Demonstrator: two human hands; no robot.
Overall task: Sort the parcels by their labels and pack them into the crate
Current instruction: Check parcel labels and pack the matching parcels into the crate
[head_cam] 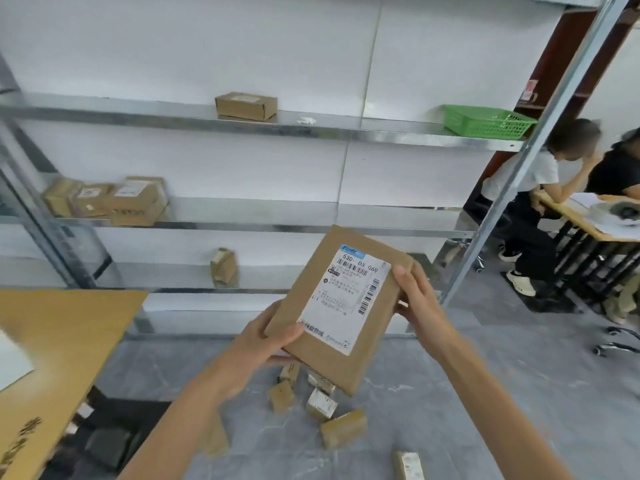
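I hold a flat brown parcel (322, 355) in front of me, its white shipping label (346, 296) facing up and tilted. My left hand (266, 341) grips its lower left edge with the thumb on the label. My right hand (415, 292) grips its right edge. Several small brown parcels (320, 403) lie scattered on the grey floor below. A green plastic crate (485, 121) stands on the upper shelf at the right. More parcels sit on the shelves: one (246, 105) on the upper shelf, a cluster (114, 200) at the middle left, one (223, 266) lower down.
A metal shelving rack (242, 121) fills the wall ahead, with a slanted upright (519, 168) at the right. A wooden table corner (52, 341) is at my left. Two people (540, 188) sit at a desk (588, 223) at the right, near an office chair base (620, 341).
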